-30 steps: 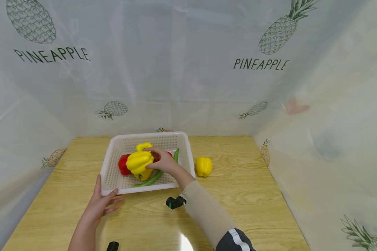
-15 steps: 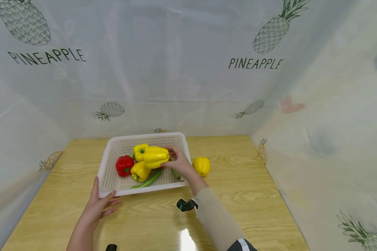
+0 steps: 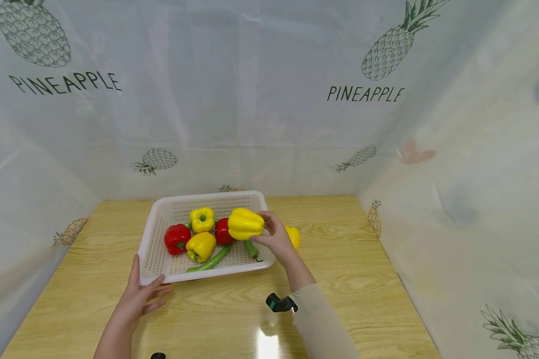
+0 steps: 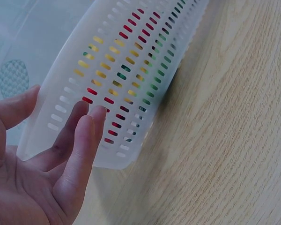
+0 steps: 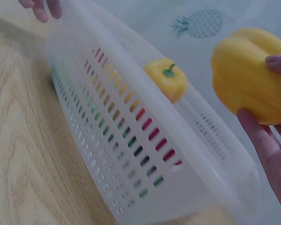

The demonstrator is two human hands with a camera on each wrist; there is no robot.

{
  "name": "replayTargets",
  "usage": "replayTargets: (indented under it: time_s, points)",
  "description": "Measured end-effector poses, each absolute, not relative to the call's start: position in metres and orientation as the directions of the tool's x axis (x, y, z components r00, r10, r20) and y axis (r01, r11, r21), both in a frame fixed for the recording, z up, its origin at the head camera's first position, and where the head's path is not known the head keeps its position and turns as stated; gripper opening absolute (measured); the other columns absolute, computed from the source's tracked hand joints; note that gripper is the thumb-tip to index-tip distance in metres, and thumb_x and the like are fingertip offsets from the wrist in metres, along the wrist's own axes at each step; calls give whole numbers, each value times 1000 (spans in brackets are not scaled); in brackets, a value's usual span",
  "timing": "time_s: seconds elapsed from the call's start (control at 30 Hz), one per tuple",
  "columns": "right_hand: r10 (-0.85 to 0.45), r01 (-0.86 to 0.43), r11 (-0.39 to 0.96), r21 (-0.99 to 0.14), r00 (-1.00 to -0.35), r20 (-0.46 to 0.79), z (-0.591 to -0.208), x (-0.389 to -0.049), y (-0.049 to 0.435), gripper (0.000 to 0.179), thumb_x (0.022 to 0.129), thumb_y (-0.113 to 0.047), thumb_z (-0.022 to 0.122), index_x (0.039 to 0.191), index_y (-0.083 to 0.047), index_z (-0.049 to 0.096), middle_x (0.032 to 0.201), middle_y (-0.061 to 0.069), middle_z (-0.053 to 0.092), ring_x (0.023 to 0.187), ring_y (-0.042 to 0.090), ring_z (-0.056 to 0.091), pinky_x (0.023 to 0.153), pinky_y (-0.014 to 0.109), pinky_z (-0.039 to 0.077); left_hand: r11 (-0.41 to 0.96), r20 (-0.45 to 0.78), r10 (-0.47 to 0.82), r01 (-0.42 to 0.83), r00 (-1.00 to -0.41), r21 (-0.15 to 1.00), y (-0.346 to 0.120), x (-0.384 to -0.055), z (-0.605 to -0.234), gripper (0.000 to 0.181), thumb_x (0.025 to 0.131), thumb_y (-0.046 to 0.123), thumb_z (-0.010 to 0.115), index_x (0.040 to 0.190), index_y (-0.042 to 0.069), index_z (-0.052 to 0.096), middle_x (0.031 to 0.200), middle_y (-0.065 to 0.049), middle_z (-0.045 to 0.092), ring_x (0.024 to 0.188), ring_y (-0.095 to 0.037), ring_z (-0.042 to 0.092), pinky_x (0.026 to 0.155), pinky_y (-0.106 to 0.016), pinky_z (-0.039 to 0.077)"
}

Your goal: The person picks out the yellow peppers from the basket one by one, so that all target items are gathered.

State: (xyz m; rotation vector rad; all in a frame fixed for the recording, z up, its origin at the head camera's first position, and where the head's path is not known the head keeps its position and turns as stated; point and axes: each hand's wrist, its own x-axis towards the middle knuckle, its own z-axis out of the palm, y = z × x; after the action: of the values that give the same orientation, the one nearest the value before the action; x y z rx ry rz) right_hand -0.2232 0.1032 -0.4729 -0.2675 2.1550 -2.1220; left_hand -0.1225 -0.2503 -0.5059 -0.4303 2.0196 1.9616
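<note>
My right hand (image 3: 274,235) grips a yellow bell pepper (image 3: 245,224) between thumb and fingers, raised over the right side of a white plastic basket (image 3: 161,267). In the right wrist view, this held pepper (image 5: 248,70) is above the basket rim. My left hand (image 3: 136,294) holds the basket's near-left corner, thumb and forefinger on either side; its other fingers stand loosely off the wall in the left wrist view. Inside the basket are two yellow bell peppers, one at the back (image 3: 202,219) and one nearer (image 3: 200,247), red bell peppers (image 3: 177,239) and green chili peppers (image 3: 213,260).
Another yellow bell pepper (image 3: 294,236) stands on the wooden table (image 3: 341,279) right of the basket, partly hidden behind my right hand. A pineapple-printed sheet (image 3: 251,99) hangs behind and at both sides of the table. A black device (image 3: 280,302) sits at my right wrist.
My right hand has lifted the yellow bell pepper off the others and carried it right, uncovering a red pepper and a green chili. My left hand stays at the corner.
</note>
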Motion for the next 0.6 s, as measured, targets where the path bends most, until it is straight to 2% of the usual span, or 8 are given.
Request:
replayTargets:
  time_s: [0.17, 0.3, 0.4, 0.6]
  points:
    - [-138, -40, -4, -999, -990, 40, -476, -216, 115, 64, 81, -4, 79, 135, -14, 46, 139, 3, 50, 127, 25, 42, 106, 48, 38, 27, -412, 0, -411, -911, 911, -251, -122, -506, 98, 101, 22, 55, 142, 50, -30, 156, -24, 20, 92, -17, 70, 75, -40, 59]
    - [-114, -28, -24, -999, -993, 30, -473, -208, 125, 66, 81, -1, 77, 137, -9, 44, 141, 6, 48, 127, 27, 41, 103, 45, 41, 28, -414, 0, -414, -910, 910, -251, -122, -507, 99, 101, 22, 55, 141, 51, -31, 156, -24, 20, 92, -16, 70, 76, -40, 59]
    - [-86, -28, -26, -999, -996, 31, -466, -199, 133, 66, 81, 1, 76, 137, -6, 42, 141, 8, 47, 125, 27, 41, 103, 42, 40, 29, -416, -4, -416, -909, 909, -251, -122, -508, 99, 101, 23, 55, 141, 51, -31, 155, -25, 21, 92, -16, 70, 75, -40, 59]
    - [9, -38, -50, -998, -999, 37, -466, -189, 149, 67, 81, 0, 77, 137, -8, 41, 141, 5, 45, 125, 24, 40, 104, 39, 39, 31, -414, -2, -413, -910, 910, -252, -122, -509, 100, 101, 24, 56, 141, 51, -32, 155, -26, 20, 93, -17, 70, 76, -40, 59]
